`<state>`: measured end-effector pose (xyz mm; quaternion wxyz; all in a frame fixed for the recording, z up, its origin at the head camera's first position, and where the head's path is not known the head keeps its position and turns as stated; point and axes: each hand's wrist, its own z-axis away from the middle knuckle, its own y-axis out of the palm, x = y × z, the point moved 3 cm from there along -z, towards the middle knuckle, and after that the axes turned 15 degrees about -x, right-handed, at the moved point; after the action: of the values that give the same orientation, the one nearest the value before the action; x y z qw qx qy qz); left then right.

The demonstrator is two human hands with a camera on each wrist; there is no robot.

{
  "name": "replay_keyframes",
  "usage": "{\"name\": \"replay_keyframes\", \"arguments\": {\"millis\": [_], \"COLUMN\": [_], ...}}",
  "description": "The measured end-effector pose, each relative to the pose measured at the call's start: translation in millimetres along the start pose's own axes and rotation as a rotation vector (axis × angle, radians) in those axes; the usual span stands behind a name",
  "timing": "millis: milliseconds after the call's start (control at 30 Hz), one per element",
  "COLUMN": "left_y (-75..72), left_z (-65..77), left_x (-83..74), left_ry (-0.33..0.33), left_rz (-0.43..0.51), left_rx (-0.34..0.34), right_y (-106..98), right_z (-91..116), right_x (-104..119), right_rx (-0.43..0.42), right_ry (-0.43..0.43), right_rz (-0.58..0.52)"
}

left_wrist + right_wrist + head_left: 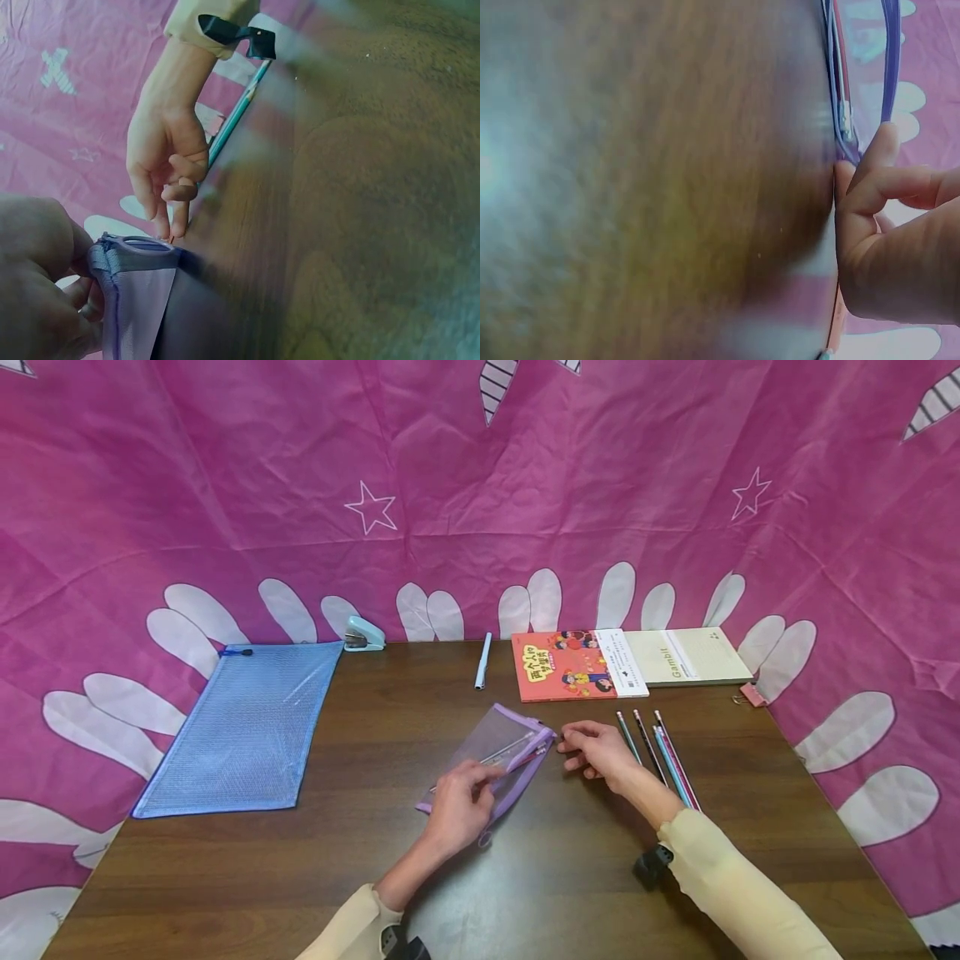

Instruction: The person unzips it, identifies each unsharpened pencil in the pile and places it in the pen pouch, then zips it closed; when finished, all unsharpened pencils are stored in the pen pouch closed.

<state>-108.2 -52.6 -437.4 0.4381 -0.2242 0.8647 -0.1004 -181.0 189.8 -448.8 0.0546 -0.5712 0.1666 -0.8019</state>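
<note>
A purple mesh zip pencil pouch (pixel 480 745) lies slanted at the middle of the table with slim pencils (pixel 510 747) inside it, one of them red. My left hand (pixel 461 803) grips the pouch by its near zip edge; the left wrist view shows the thumb and fingers around that edge. At the pouch's right end is my right hand (pixel 596 750), its fingertips at the opening beside the pencil ends (pixel 845 120). The right fingers are loosely bent, with the index finger and thumb apart in the right wrist view.
Several loose pencils (pixel 667 760) lie right of my right hand. Behind are a red book (pixel 555 668), a pale notebook (pixel 686 656), a pink binder clip (pixel 753 695) and a light blue pen (pixel 483 662). A blue mesh folder (pixel 240 735) and a stapler (pixel 364 634) are at left.
</note>
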Motion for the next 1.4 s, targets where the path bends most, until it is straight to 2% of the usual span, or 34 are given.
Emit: {"name": "replay_keyframes", "arguments": {"millis": [167, 500, 767, 867, 1167, 1400], "left_y": [-1.2, -0.2, 0.0, -0.4, -0.5, -3.1], "left_z": [0.9, 2.6, 4.7, 5.9, 7.4, 7.0], "left_x": [0.4, -0.6, -1.7, -1.4, 0.5, 1.7], "left_ry": [-0.018, -0.038, 0.021, 0.023, 0.045, 0.063], "left_rz": [0.019, 0.019, -0.006, -0.012, -0.029, -0.012], "left_rx": [0.076, 0.158, 0.172, 0.169, 0.179, 0.154], "right_y": [0.6, 4.7, 8.0, 8.3, 7.2, 5.8], "right_z": [-5.9, -9.4, -11.4, -11.9, -11.9, -9.9], "right_x": [0.2, 10.7, 12.9, 13.1, 10.4, 11.1], "right_rx": [0.022, 0.027, -0.018, -0.015, 0.019, 0.044], "right_ry": [0.0, -0.067, -0.125, -0.14, -0.148, -0.166], "right_rz": [0.027, 0.151, 0.242, 0.255, 0.223, 0.218]}}
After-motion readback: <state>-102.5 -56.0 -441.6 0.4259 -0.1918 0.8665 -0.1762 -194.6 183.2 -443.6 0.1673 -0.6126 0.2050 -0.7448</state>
